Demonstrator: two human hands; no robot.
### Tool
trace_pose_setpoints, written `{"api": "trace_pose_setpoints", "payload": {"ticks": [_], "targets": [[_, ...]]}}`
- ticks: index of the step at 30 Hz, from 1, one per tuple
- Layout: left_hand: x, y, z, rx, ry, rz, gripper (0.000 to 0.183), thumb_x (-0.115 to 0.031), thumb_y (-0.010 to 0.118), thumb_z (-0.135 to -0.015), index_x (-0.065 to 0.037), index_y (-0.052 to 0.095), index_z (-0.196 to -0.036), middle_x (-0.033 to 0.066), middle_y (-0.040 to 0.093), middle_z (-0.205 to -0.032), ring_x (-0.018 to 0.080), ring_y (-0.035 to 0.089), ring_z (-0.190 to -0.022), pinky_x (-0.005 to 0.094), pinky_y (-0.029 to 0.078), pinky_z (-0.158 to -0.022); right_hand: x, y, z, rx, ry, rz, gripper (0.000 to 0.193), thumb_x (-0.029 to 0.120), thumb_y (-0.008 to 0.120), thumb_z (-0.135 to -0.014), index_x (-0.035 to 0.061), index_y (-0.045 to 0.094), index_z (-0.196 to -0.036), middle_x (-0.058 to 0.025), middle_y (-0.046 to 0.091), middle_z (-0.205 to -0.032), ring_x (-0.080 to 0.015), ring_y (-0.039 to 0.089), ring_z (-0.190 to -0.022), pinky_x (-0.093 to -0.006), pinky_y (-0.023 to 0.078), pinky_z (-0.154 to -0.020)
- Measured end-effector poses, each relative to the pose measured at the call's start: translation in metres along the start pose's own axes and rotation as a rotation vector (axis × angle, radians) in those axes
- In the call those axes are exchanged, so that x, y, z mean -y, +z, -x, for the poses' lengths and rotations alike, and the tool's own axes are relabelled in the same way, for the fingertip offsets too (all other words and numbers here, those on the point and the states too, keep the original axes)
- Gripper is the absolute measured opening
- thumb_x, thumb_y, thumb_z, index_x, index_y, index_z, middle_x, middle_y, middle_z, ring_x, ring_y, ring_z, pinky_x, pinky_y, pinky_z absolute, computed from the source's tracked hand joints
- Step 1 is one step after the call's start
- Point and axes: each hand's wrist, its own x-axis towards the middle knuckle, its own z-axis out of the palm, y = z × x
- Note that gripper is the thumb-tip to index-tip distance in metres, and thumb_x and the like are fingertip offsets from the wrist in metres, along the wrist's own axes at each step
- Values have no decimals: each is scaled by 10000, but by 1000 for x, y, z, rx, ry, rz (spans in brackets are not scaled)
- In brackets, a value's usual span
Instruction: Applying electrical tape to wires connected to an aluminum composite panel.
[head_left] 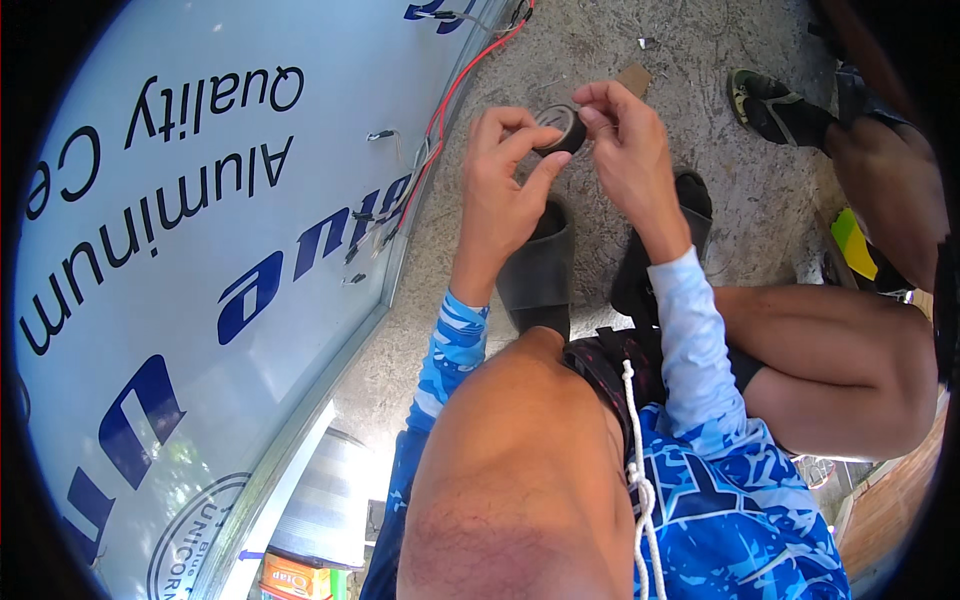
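bare knee (490, 510); left fingers (523, 141) pinching tape roll (574, 136), right fingers (606, 94) curled alongside

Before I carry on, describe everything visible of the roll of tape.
The roll of tape is a black, smooth-looking ring with a paler inside. It is tilted, above the rough grey floor, pinched in the left hand's grip between thumb and fingers. The right hand's grip is at its right edge; whether it pinches a loose end is too small to tell.
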Motion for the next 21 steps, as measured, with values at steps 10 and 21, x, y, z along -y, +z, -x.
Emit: {"api": "trace_pose_setpoints", "payload": {"ticks": [10, 21], "targets": [[-44, 16, -23, 6, 393, -109, 191, -100, 681, -835, -17, 556, -953, 120, 630, -977, 346, 573, -1086, 547, 310, -1029, 55, -41, 5, -229, -192, 375, 100, -8, 534, -914, -17, 613, -974, -171, 672, -835, -273, 677, -800, -329, 495, -688], [-64, 7, -51, 1, 378, -119, 167, -163, 714, -824, -30, 626, -873, 79, 664, -788, 287, 600, -973, 472, 347, -970, 87, -73, 17, -220, -72, 193, 92, 33, 533, -964, -28, 597, -991, -19, 592, -811, -80, 554, -762, -219, 451, -692]]}}
